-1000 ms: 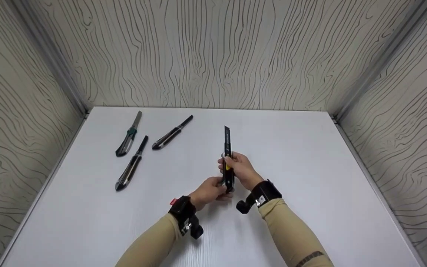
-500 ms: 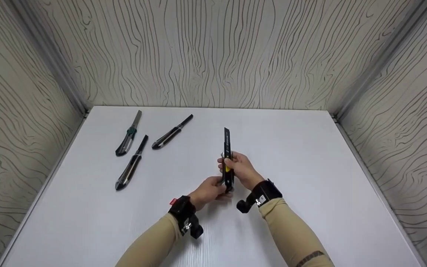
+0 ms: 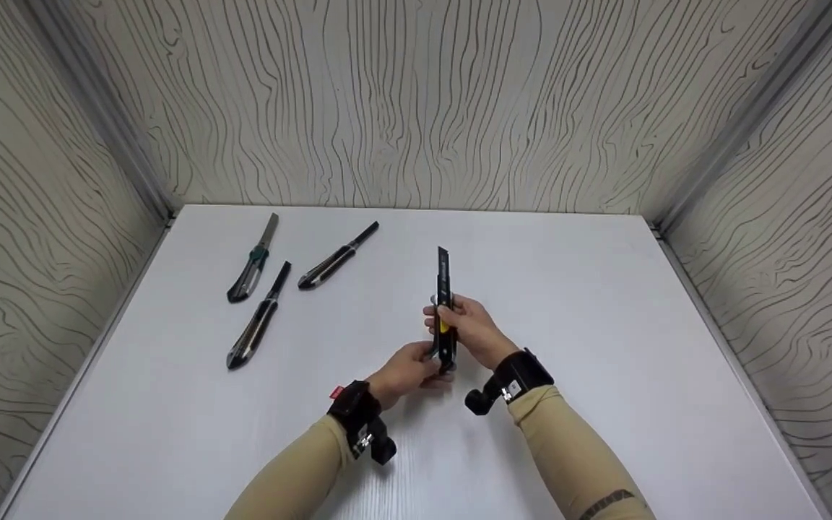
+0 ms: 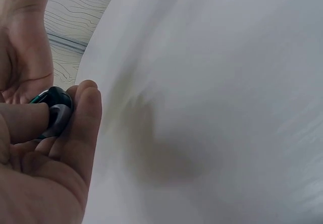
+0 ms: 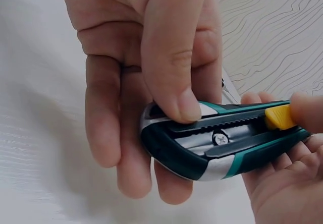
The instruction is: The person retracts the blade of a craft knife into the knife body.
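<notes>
A utility knife (image 5: 227,158) with a black, green and silver body is held between both hands, its dark blade pointing away in the head view. My left hand (image 3: 407,372) pinches the rear end of the handle, thumb on top and fingers beneath. Further up the handle, my right hand (image 3: 475,326) grips it with the thumb against the yellow slider (image 5: 280,118). A screw shows in the metal channel of the handle in the right wrist view. Most of the knife is hidden in the left wrist view, where only its rounded end shows.
Several more utility knives lie on the white table (image 3: 568,303): a green one (image 3: 251,271) at far left, a dark one (image 3: 258,325) nearer, and another dark one (image 3: 329,266) to its right. All have blades out. Wood-patterned walls (image 3: 401,101) enclose the table's back and sides.
</notes>
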`<action>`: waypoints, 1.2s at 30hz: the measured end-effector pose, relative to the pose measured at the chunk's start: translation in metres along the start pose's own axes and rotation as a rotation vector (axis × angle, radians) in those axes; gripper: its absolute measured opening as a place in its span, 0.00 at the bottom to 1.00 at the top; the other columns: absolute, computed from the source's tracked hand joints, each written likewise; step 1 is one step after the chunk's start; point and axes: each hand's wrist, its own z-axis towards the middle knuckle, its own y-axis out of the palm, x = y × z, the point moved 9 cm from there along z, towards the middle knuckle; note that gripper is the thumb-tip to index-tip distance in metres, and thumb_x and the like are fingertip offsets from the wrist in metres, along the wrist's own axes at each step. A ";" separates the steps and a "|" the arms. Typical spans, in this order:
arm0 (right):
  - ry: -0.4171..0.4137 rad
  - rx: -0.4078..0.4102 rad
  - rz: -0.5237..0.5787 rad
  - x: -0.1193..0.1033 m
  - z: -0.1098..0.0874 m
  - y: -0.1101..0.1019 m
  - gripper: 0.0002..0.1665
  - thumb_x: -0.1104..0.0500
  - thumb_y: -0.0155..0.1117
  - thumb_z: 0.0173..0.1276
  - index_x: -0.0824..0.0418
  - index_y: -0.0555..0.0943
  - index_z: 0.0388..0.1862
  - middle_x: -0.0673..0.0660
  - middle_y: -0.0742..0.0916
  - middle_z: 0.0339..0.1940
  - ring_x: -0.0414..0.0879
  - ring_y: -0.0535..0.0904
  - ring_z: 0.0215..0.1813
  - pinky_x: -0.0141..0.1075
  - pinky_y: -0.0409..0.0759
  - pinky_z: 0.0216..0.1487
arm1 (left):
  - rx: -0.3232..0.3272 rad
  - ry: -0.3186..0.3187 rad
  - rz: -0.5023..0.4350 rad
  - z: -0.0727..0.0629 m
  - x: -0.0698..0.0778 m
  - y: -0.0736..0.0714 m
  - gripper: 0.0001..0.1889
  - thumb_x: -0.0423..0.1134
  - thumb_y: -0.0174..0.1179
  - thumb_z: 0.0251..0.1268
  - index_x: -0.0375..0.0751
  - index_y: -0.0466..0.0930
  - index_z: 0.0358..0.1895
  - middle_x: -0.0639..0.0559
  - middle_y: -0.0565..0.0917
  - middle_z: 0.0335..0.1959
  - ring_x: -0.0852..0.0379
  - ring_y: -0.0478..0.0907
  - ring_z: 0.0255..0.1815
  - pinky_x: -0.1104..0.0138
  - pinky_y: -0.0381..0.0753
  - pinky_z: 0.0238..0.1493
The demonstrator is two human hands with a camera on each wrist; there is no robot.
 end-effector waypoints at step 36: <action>0.062 0.130 -0.032 0.008 -0.006 -0.014 0.20 0.52 0.51 0.77 0.64 0.75 0.57 0.60 0.86 0.49 0.47 0.85 0.48 0.41 0.83 0.54 | 0.025 0.016 -0.103 -0.003 -0.008 0.014 0.16 0.33 0.42 0.77 0.26 0.69 0.59 0.35 0.83 0.50 0.46 0.85 0.49 0.57 0.84 0.53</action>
